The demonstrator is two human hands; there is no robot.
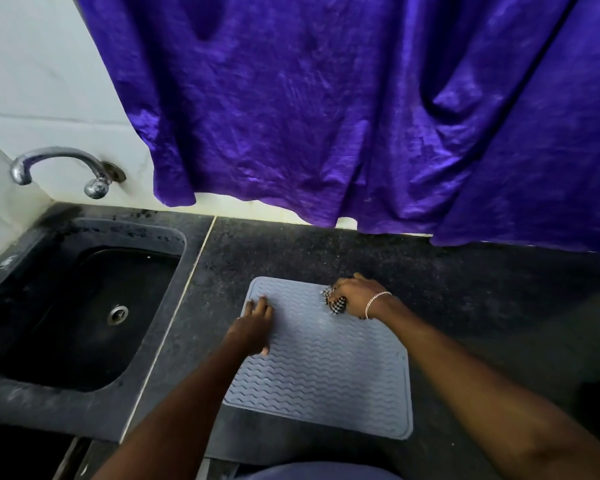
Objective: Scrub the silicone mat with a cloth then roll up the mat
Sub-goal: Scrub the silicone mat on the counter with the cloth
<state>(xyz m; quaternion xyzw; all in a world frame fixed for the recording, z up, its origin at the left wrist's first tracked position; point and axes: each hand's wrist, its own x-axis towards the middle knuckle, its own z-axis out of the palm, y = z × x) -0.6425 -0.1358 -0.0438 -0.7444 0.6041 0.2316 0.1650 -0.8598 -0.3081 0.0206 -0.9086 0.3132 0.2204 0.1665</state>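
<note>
We see the grey-blue silicone mat [326, 368] lying flat, wavy ridges up and a raised rim all round, with our left hand [253, 327] flat on its far left part. A black-and-white checked cloth [336, 304] is bunched in our right hand [355, 296]. It pokes out under the fingers onto the mat's far right corner.

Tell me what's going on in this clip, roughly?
A person is cleaning a grey silicone mat that lies flat on a dark counter beside a sink. The right hand grips a bunched checkered cloth at the mat's far right corner. The left hand rests flat on the mat's left side, apparently steadying it. The mat is not yet rolled.
</note>
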